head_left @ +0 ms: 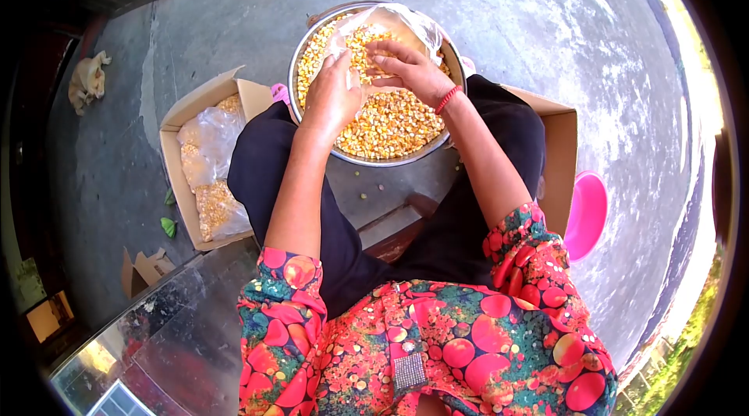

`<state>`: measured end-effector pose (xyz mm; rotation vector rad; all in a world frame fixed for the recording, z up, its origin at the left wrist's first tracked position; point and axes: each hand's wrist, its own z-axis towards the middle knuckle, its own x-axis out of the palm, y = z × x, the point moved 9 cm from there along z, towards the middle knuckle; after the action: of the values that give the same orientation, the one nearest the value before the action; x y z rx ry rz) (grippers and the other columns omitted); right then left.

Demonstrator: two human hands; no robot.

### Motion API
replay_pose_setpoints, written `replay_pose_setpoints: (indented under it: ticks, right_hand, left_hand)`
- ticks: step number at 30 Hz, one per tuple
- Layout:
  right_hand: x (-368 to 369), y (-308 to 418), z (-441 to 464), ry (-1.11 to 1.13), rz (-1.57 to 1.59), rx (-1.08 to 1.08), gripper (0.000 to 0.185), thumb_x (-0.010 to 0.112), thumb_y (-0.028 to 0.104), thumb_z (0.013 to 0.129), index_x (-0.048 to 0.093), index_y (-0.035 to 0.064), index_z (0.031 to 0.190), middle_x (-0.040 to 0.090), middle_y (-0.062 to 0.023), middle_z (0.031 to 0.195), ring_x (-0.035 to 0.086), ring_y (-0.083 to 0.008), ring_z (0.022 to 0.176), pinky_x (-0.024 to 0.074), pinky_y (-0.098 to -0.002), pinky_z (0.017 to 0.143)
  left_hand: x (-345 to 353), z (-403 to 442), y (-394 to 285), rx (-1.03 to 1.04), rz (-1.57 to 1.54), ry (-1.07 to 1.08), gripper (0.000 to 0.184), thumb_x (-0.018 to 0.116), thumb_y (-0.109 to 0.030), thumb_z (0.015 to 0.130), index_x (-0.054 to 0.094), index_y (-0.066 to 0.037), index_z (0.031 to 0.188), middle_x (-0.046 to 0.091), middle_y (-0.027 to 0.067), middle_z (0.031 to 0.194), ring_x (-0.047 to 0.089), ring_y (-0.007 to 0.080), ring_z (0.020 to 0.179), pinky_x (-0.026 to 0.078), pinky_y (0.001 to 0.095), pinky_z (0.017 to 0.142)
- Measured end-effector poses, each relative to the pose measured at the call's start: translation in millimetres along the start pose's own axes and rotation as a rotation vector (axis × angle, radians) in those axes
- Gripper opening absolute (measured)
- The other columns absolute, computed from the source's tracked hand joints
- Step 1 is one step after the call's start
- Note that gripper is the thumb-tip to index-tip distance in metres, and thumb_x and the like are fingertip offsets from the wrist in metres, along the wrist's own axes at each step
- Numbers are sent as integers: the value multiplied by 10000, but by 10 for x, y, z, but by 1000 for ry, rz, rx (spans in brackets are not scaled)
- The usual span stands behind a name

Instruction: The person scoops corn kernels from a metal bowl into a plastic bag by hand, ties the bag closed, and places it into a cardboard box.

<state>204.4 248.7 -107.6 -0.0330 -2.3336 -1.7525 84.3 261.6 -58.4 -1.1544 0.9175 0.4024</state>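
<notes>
A wide metal basin (295, 81) full of yellow corn kernels (390, 131) stands between my knees. Over its far part lies a clear plastic bag (417, 20), its mouth spread toward me, with kernels showing through and beneath it. My left hand (334, 96) is closed at the bag's left edge, its fingertips on the plastic. Above the kernels, my right hand (417, 74) has its fingers apart and slightly bent, pointing left toward my other hand. I see nothing held in it. A red bracelet circles that wrist.
To the left, a cardboard box (178, 174) holds clear bags of corn (214, 147). Another cardboard box (558, 162) stands by my right knee, with a pink basin (587, 215) beyond it. Several stray kernels lie on the concrete floor. A tan cloth (88, 82) lies far left.
</notes>
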Motion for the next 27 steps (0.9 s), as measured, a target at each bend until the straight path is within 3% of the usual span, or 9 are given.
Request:
replay_pose_setpoints:
  ticks: [2,5,7,11,13,19,23,25,27]
  right_hand:
    - [-155,111,27,-102,-427,-203,258,573,220,857,597,47,1046,580,-92,1104,610,-204,828,501,-308,772]
    - [-235,54,28,-115,-849,-332,207,549,182,858,610,80,1027,610,-40,971,585,-114,812,491,-272,702]
    - [-95,-172,-59,130,-552,57,164,552,151,836,639,49,930,628,-26,797,589,-87,681,493,-241,566]
    - [279,-584,-119,378,-978,-161,210,577,215,784,642,75,926,642,-147,853,614,-286,849,476,-361,759]
    - [286,-723,-167,190,-1171,-114,391,584,267,772,542,122,1133,561,-204,1023,575,-352,922,455,-416,809]
    - [542,-921,-232,283,-1164,-63,314,565,242,779,566,96,1057,585,-201,962,585,-362,878,462,-426,773]
    - [415,-1034,-130,253,-1083,-174,189,554,199,787,617,55,893,621,-152,692,626,-314,685,508,-396,666]
    - [184,-1180,-166,199,-531,320,166,524,138,808,616,63,924,622,-113,693,634,-223,593,536,-336,551]
    - [70,-1146,-126,201,-419,360,168,530,139,826,601,54,952,607,-58,682,618,-144,553,529,-275,485]
  left_hand:
    - [-21,-10,-22,17,-2,-14,404,526,-123,815,486,7,1195,515,210,1138,524,355,1031,426,407,879]
    - [-13,1,-16,-1,-6,-5,411,530,-122,809,485,10,1196,516,211,1129,523,357,1030,426,405,882]
    - [-4,18,-2,14,-5,-21,412,530,-126,811,483,10,1198,517,212,1124,523,358,1027,426,403,883]
    - [-18,16,-32,5,3,-23,436,538,-103,788,478,13,1204,514,217,1132,520,361,1032,423,402,890]
    - [-9,6,-31,10,-3,-15,453,541,-84,769,476,15,1205,510,220,1140,516,360,1041,420,401,896]
    - [-11,-11,1,13,-23,-7,503,545,-37,721,467,20,1214,499,227,1163,500,360,1069,409,397,914]
    - [-36,-16,-24,27,-30,-13,503,546,-44,725,463,23,1216,498,223,1167,499,360,1071,409,393,915]
    - [-31,-15,-6,17,-10,-13,501,550,-45,727,464,24,1215,498,223,1168,501,359,1070,410,393,913]
    - [-33,-9,-19,20,-23,-12,499,552,-48,731,462,25,1217,496,225,1169,504,360,1066,413,393,909]
